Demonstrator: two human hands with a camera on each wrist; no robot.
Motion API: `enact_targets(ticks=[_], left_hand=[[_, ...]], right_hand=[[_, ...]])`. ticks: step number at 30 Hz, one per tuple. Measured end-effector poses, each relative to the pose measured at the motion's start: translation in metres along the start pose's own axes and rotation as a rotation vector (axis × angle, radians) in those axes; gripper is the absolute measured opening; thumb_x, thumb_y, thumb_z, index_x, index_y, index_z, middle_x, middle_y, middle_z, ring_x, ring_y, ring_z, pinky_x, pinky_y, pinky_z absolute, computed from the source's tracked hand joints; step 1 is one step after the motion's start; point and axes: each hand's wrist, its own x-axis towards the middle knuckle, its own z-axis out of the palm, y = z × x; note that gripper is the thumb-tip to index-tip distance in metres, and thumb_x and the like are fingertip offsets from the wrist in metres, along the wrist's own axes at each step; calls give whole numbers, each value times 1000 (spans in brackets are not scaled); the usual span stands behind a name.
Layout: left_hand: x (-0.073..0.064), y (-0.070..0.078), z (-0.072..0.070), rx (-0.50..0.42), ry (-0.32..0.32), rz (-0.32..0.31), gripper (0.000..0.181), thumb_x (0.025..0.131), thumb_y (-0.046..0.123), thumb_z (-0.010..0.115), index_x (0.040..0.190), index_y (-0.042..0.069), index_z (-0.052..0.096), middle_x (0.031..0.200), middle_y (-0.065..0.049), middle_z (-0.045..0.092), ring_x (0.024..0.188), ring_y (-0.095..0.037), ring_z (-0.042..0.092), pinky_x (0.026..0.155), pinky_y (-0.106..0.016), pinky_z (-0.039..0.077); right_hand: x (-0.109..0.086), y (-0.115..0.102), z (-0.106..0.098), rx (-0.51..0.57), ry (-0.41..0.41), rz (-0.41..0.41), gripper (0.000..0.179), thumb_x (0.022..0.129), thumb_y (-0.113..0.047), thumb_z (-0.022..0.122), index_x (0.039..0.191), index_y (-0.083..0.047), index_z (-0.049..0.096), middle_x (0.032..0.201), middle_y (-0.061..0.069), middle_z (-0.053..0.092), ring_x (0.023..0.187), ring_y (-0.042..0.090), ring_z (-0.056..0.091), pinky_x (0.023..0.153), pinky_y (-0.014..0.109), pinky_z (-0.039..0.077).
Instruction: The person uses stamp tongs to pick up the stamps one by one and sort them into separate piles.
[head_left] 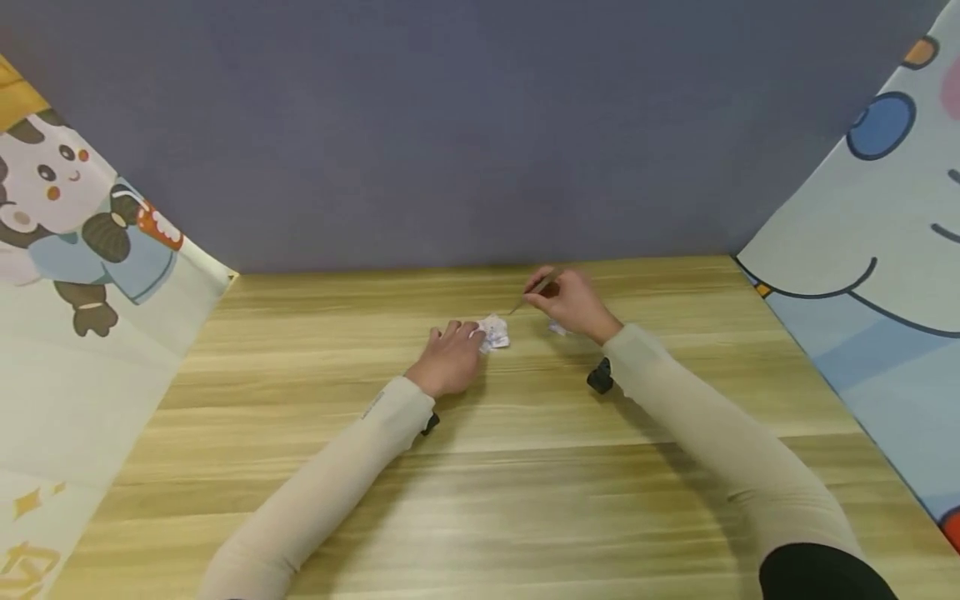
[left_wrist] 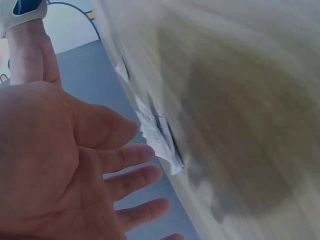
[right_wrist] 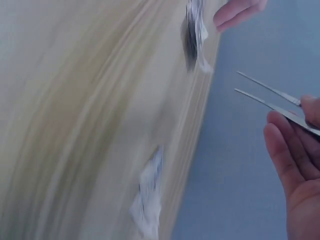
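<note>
A grey-blue wall (head_left: 480, 133) rises behind the table (head_left: 480, 500), whose top is yellowish wood grain. A cartoon panel flanks it on each side: a figure in blue on the left panel (head_left: 45, 367), curved dark outlines and a blue oval on the right panel (head_left: 825, 242). Two pale sleeves (head_left: 697, 433) reach in over the wood.

The left hand (head_left: 450, 362) is flat, its fingers extended and spread at the left edge of the paper; it grips nothing, and whether every fingertip touches is unclear. The right hand (head_left: 577, 308) pinches the tweezers between thumb and fingers. A black device (head_left: 600, 377) shows at the right wrist.

The tweezers (right_wrist: 285, 114) point down toward the paper, prongs parted, tips raised clear of it. The paper (head_left: 495, 330), white, crumpled and faintly marked, lies on the table between the hands. A smaller scrap (right_wrist: 147, 200) lies apart, below the right hand.
</note>
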Motion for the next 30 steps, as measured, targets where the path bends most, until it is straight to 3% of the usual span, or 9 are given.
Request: enact_targets(ticks=[9,17,23,30], left_hand=[[6,3,7,-52,-49,13,50,98,15,44,147,18,35,150,-2,29,134,-26,25,98,-51,27],[8,5,9,6,-91,19,55,97,14,45,149,22,31,152,0,26,135,-27,23,99,-52,27],[7,4,9,2,-82,27,55,96,14,45,149,21,31,152,-1,26,134,-28,24,99,-51,28],[7,1,10,-7,-78,10,64,90,12,54,149,20,31,152,0,27,132,-26,25,97,-50,27]], right_hand=[[14,-1,20,26,-11,55,7,85,-9,70,92,-7,68,86,4,66,76,16,62,70,29,51],[22,1,30,35,-54,42,8,83,-7,73,89,-6,68,88,5,67,80,18,64,73,28,51],[23,0,32,48,-42,39,7,82,-3,72,88,-4,67,85,5,66,78,18,64,72,29,52],[20,-2,23,28,1,44,7,86,-11,70,91,-6,68,86,1,65,79,14,62,74,29,51]])
